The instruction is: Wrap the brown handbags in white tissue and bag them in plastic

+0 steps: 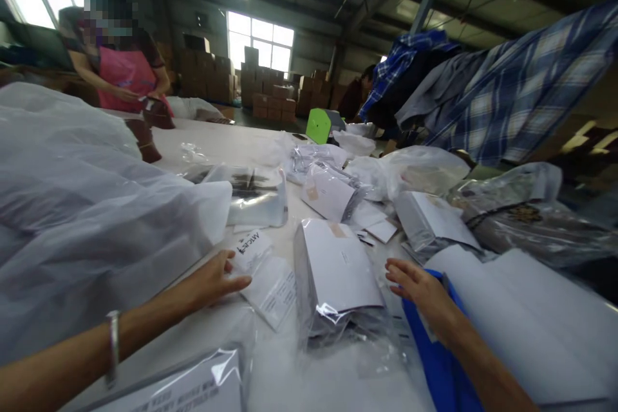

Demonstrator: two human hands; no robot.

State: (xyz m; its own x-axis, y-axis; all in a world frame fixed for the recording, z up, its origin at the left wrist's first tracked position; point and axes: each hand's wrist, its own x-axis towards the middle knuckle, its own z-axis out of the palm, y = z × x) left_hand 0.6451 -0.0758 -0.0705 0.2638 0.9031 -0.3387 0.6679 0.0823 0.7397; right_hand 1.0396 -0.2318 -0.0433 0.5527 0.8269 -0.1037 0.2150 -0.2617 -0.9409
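Note:
My left hand [216, 280] lies flat on the white table, fingers stretched out, its tips touching a small clear bag with a printed label [263, 270]. My right hand [421, 291] rests with fingers spread on a blue cloth [437, 367] beside a large white sheet [535, 322]. Between the two hands stands a clear plastic packet with a white card inside [333, 277]. Neither hand grips anything.
A big heap of clear plastic bags [82, 206] fills the left. More bagged white packets [333, 193] lie across the table [290, 373]. Plaid cloth [521, 90] hangs at the right. A person in a pink apron [123, 80] works at the far left; a green box [319, 125] and stacked cartons [270, 96] are behind.

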